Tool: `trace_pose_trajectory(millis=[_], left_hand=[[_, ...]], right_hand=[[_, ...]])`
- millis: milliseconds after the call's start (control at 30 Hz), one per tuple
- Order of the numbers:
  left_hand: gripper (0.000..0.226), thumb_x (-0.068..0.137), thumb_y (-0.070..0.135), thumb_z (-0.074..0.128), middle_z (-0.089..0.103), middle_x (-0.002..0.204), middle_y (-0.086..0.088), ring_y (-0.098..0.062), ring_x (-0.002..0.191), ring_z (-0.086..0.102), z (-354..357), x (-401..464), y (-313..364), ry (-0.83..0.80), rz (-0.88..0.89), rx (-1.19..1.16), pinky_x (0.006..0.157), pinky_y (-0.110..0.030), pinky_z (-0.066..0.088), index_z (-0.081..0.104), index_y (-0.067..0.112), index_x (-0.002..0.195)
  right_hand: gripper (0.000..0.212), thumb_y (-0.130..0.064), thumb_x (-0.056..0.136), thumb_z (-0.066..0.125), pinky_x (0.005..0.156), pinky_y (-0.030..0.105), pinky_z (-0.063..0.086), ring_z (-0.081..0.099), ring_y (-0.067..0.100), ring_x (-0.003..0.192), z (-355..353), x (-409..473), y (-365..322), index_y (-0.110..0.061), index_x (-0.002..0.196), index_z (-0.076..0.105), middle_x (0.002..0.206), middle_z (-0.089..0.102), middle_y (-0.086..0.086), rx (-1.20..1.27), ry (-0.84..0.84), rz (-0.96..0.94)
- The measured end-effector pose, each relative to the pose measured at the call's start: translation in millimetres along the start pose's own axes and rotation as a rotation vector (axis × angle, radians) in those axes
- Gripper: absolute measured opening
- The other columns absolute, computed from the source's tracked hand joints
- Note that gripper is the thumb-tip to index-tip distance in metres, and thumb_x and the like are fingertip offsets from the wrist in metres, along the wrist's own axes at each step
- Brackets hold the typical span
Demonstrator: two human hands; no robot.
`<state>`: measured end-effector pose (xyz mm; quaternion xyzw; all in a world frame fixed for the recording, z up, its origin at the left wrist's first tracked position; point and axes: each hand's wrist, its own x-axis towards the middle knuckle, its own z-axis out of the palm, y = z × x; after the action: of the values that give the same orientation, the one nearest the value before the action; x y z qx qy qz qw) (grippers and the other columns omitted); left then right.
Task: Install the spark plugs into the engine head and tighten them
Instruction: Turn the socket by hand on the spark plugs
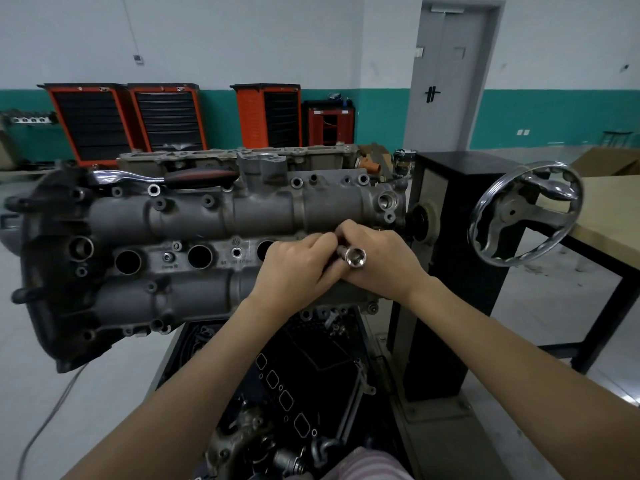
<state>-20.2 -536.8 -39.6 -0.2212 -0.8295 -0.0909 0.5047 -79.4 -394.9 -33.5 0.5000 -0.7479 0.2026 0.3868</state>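
- Both hands were bunched together right of centre frame, over the far-right plug well of the engine head (194, 220). My guess is that's where the plug was going in first.
- Right hand (377, 261) had its fingers curled around a chrome socket (355, 257), open hex end tipped up toward the camera (so probably being loaded, not yet dropped into a well).
- Left hand (298, 268) was curled in against it, fingertips pinching at the socket's shaft end. I couldn't tell if a spark plug was in there, since the fingers hid that end completely.
- Three plug wells (200, 257) in the middle of the frame were showing as dark open holes, the third half behind the left hand. No plugs visible in them, so I'd call the task barely started.
- The ratchet (166, 177) lay parked on the head's upper edge, upper left of centre, within reach for the tightening step.
- The stand's handwheel (526, 213) sat at right, untouched. The head faced up at me, which made the wells easy to reach.
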Motion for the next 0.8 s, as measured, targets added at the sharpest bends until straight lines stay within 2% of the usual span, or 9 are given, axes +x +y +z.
trace_pose_trajectory(millis=[67,133,267,333,400,500,600,667,800], left_hand=[[0.033,0.086,0.028,0.048,0.054,0.059,-0.007,-0.025,0.039,0.049,-2.4,0.4,1.4,-0.002,-0.03,-0.032,0.038,-0.022,0.029,0.054,0.002,0.067],[0.035,0.088,0.029,0.043,0.054,0.065,-0.007,-0.024,0.041,0.048,-4.4,0.8,3.0,-0.01,-0.038,-0.044,0.04,-0.02,0.026,0.055,0.0,0.072],[0.035,0.086,0.032,0.043,0.049,0.065,-0.004,-0.018,0.041,0.041,-4.9,1.0,3.8,-0.033,-0.014,-0.04,0.043,-0.019,0.02,0.051,0.002,0.072],[0.034,0.083,0.035,0.048,0.047,0.06,-0.002,-0.017,0.04,0.041,-3.6,1.2,3.2,-0.023,-0.034,-0.043,0.041,-0.019,0.021,0.049,0.004,0.068],[0.033,0.08,0.034,0.053,0.048,0.054,-0.001,-0.018,0.038,0.043,-1.6,1.4,2.0,0.0,-0.035,-0.001,0.041,-0.019,0.022,0.047,0.008,0.062],[0.032,0.082,0.03,0.054,0.05,0.05,-0.003,-0.021,0.036,0.046,0.0,1.1,0.3,0.021,0.004,0.02,0.041,-0.02,0.024,0.048,0.008,0.059],[0.036,0.089,0.032,0.046,0.055,0.06,-0.006,-0.025,0.041,0.051,-3.0,1.1,1.6,0.024,-0.03,-0.055,0.038,-0.023,0.033,0.054,0.003,0.069],[0.037,0.092,0.035,0.041,0.054,0.065,-0.005,-0.022,0.043,0.05,-4.7,1.2,2.6,0.011,-0.024,-0.066,0.039,-0.021,0.028,0.052,0.004,0.075],[0.029,0.086,0.033,0.043,0.051,0.065,-0.005,-0.02,0.042,0.046,-5.4,0.8,3.4,-0.036,0.025,-0.022,0.043,-0.02,0.021,0.048,0.006,0.077]], right_hand=[[0.027,-0.023,0.076,0.062,0.042,0.028,0.043,0.06,0.022,0.058,0.2,-0.1,-0.5,-0.002,0.091,0.057,0.077,0.064,0.004,0.022,-0.047,-0.001],[0.032,-0.026,0.076,0.056,0.042,0.032,0.045,0.061,0.024,0.059,-0.7,-0.2,-1.1,-0.002,0.096,0.059,0.081,0.064,0.004,0.04,-0.072,-0.012],[0.019,-0.017,0.076,0.047,0.036,0.03,0.038,0.052,0.025,0.046,-3.2,0.8,-2.2,0.0,0.08,0.056,0.065,0.057,0.006,0.017,-0.061,-0.053],[0.01,-0.005,0.072,0.061,0.035,0.025,0.032,0.049,0.025,0.043,-2.9,1.3,-2.5,0.0,0.074,0.052,0.059,0.054,0.006,-0.019,-0.046,-0.045],[0.021,0.001,0.066,0.071,0.037,0.022,0.027,0.048,0.025,0.041,-1.0,0.7,-1.7,0.0,0.071,0.05,0.056,0.053,0.007,-0.041,-0.027,-0.008],[0.019,-0.004,0.07,0.069,0.039,0.022,0.028,0.05,0.027,0.042,-1.9,1.3,-1.9,0.001,0.073,0.051,0.057,0.055,0.007,-0.011,-0.008,0.032],[0.026,-0.014,0.072,0.069,0.038,0.027,0.04,0.058,0.027,0.048,-2.4,1.0,-2.9,0.001,0.088,0.056,0.068,0.063,0.007,0.016,-0.024,0.037],[0.031,-0.022,0.074,0.062,0.038,0.025,0.041,0.059,0.026,0.049,-2.5,1.0,-3.1,0.001,0.094,0.056,0.073,0.065,0.007,0.005,-0.032,0.009],[0.02,-0.021,0.074,0.045,0.037,0.02,0.027,0.051,0.025,0.042,-4.2,1.6,-2.7,-0.002,0.077,0.05,0.06,0.055,0.005,-0.025,-0.026,-0.04]])
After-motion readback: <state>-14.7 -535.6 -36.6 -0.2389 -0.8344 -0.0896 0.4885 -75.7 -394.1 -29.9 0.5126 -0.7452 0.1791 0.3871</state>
